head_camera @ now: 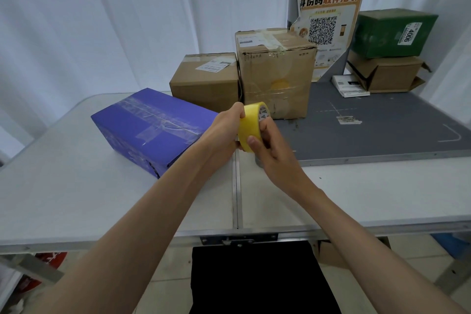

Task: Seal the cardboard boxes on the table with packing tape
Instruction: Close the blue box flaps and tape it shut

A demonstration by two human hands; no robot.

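A yellow roll of packing tape (251, 126) is held above the table's middle by both hands. My left hand (224, 132) grips its left side, thumb over the top. My right hand (270, 150) holds its right side, thumb on the yellow band and fingers at the core. A purple box (150, 127) with clear tape strips lies to the left on the white table (102, 199). Behind stand a low brown box (206, 81) and a taller brown box (276, 74), both with labels and tape.
A dark grey mat (369, 125) covers the table's right rear. On it lie a small white packet (350, 85), an open brown carton (387, 74) and a green box (393, 32) stacked on top. A poster stand (328, 20) rises behind.
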